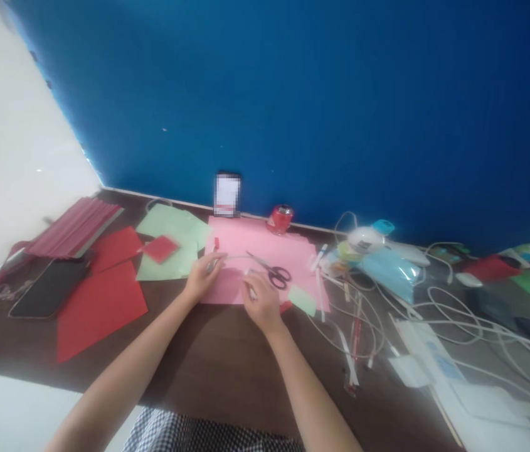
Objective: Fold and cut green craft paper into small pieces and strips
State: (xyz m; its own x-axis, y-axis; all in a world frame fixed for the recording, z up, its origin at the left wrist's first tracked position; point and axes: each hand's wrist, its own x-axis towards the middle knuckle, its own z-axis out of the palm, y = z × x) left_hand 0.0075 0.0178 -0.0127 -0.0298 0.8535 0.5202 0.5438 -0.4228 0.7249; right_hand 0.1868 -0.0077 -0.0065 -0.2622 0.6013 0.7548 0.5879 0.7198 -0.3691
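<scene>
Pink paper sheets [246, 237] lie in front of me under both hands. My left hand [204, 275] is closed over the sheets' left part, and its fingertips are pinched on something too blurred to name. A thin pale strip shows beside those fingertips. My right hand [261, 302] is curled shut at the near edge, with a small whitish bit at its fingers that I cannot make out. Black-handled scissors [270, 269] rest on the pink paper just beyond my right hand. A small light green piece [303, 300] lies to the right of that hand.
A phone [227, 194] leans on the blue wall beside a red round object [280, 220]. Left are green paper [164, 220], red sheets [105, 307], a dark phone-like slab [51, 289] and a pink stack [74, 229]. Right are tangled white cables [438, 314] and a blue packet [389, 273].
</scene>
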